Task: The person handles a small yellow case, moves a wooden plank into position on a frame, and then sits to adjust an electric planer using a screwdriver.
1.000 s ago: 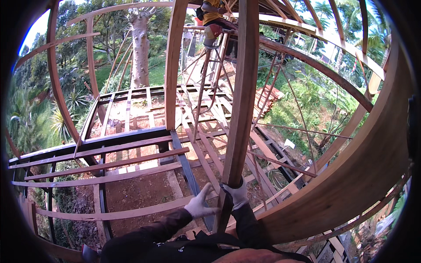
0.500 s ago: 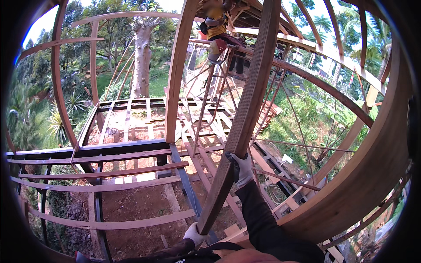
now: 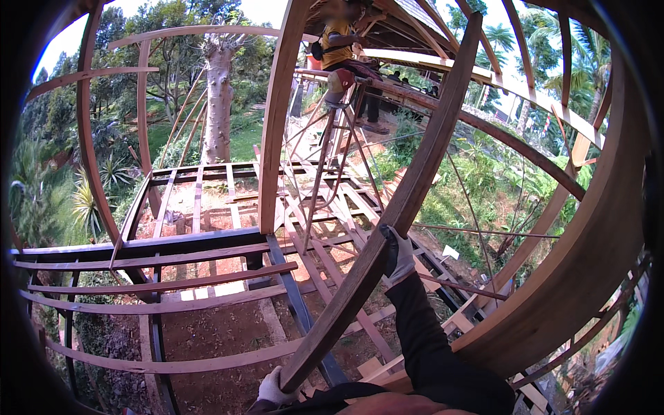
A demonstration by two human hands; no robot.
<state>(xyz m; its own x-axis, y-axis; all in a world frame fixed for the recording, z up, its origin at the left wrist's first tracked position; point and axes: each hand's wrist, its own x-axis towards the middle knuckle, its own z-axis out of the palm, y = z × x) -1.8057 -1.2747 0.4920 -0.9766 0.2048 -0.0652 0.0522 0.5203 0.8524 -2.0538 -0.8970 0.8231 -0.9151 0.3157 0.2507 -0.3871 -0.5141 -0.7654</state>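
We have the wooden beam (image 3: pixel 413 187) aslant to the right of the upright post (image 3: pixel 282 124), its lower end nearer us than the post's foot. Our right hand (image 3: pixel 399 256) is wrapped around its side partway up; our left hand (image 3: pixel 275 389) curls about the lower end, fingers partly hidden. We'd do well to spread the grip and guide the top clear of the post.

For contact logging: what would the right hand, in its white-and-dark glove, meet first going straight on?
The right hand would meet the long brown wooden beam it grips; beyond, depth is unclear.
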